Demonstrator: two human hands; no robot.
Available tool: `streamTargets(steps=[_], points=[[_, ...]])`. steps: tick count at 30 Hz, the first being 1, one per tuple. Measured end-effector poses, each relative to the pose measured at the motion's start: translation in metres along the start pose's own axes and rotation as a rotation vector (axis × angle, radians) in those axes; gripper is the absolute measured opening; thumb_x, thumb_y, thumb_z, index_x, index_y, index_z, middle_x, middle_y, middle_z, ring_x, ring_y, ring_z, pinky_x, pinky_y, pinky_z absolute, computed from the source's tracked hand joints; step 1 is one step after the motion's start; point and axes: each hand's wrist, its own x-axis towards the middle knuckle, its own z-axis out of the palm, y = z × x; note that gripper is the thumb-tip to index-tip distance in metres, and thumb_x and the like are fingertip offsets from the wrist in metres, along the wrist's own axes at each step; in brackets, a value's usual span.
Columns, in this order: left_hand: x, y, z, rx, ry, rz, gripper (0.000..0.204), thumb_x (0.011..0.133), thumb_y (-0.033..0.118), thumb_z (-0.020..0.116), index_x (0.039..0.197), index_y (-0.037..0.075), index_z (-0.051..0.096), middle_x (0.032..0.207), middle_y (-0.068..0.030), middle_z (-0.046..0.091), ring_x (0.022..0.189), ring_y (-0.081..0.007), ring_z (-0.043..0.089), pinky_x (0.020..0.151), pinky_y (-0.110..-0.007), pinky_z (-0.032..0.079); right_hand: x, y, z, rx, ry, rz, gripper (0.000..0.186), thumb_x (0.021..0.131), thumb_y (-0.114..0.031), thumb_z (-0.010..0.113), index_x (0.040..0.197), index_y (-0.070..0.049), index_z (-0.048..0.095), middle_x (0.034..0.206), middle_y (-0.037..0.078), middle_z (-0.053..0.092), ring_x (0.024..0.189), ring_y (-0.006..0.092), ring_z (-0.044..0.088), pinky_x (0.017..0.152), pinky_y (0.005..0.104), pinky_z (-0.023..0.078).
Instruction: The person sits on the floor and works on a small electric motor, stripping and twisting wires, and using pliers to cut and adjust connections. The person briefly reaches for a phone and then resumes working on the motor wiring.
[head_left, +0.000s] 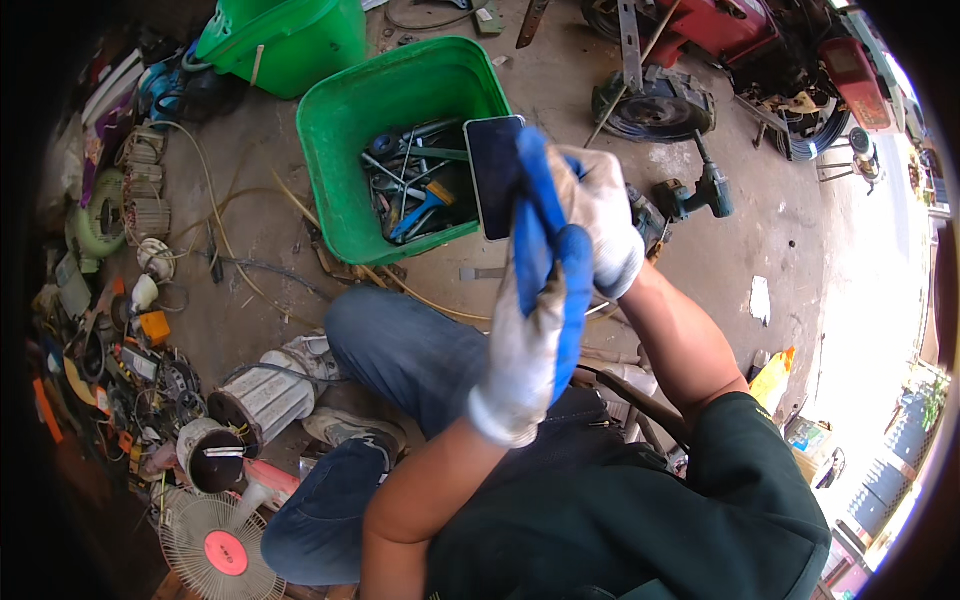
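Overlapping near the bin rim (490, 85), left hand (533, 345) and right hand (605, 220) hide which grip clasps the phone (493, 180).

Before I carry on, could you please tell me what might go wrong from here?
The phone might slip: the left grip and right grip are both gloved, and which one holds it is unclear. If dropped, it could hit the tools in the bin, since it overlaps the bin's edge in this view. The drill on the floor, off to the right, could be a trip hazard on standing up.
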Motion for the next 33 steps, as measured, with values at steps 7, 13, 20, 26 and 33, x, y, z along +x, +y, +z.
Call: streamTargets(steps=[7,13,20,26,33], points=[[-0.018,-0.025,0.019,0.618,-0.285,-0.102,0.039,0.095,0.006,0.068,0.131,-0.007,0.062,0.127,-0.0245,0.068,0.118,-0.0329,0.067,0.101,-0.04,0.052,0.038,0.091,-0.311,-0.054,0.744,0.051,0.054,0.103,-0.034,0.063,0.144,-0.001,0.049,0.092,0.009,0.073,0.08,0.0206,0.072,0.068,0.0285,0.055],[0.166,-0.068,-0.02,1.701,0.469,-0.095,0.128,0.074,0.065,0.082,0.164,0.009,0.011,0.167,-0.0329,0.01,0.15,-0.0537,0.024,0.116,-0.067,0.029,-0.013,0.154,-0.348,-0.831,0.578,-0.263,0.036,0.1,-0.014,0.061,0.135,-0.008,0.061,0.091,0.01,0.073,0.076,0.0199,0.07,0.066,0.0316,0.055],[0.153,-0.061,-0.027,1.494,0.516,-0.082,0.101,0.079,0.016,0.08,0.161,0.015,0.022,0.155,-0.0288,0.027,0.132,-0.0495,0.044,0.107,-0.06,0.04,-0.014,0.166,-0.291,-0.285,0.555,-0.267,0.038,0.106,-0.034,0.06,0.101,0.002,0.075,0.073,-0.001,0.064,0.062,0.0063,0.056,0.057,0.0254,0.045],[0.039,-0.001,-0.009,1.198,-0.018,0.029,0.088,0.075,0.014,0.07,0.156,0.012,0.036,0.15,-0.0301,0.03,0.121,-0.058,0.053,0.109,-0.053,0.045,-0.02,0.143,-0.237,-0.019,0.423,0.09,0.041,0.105,-0.034,0.062,0.093,0.003,0.075,0.076,0.002,0.069,0.067,0.0104,0.063,0.065,0.0248,0.051],[-0.155,0.055,-0.034,0.893,-0.262,-0.218,0.088,0.082,0.024,0.08,0.157,0.008,0.037,0.154,-0.0237,0.033,0.136,-0.0403,0.048,0.114,-0.043,0.041,-0.047,0.155,-0.251,-0.018,0.233,0.135,0.037,0.106,-0.03,0.062,0.115,0.004,0.074,0.095,0.007,0.076,0.081,0.0114,0.067,0.078,0.0258,0.054]])
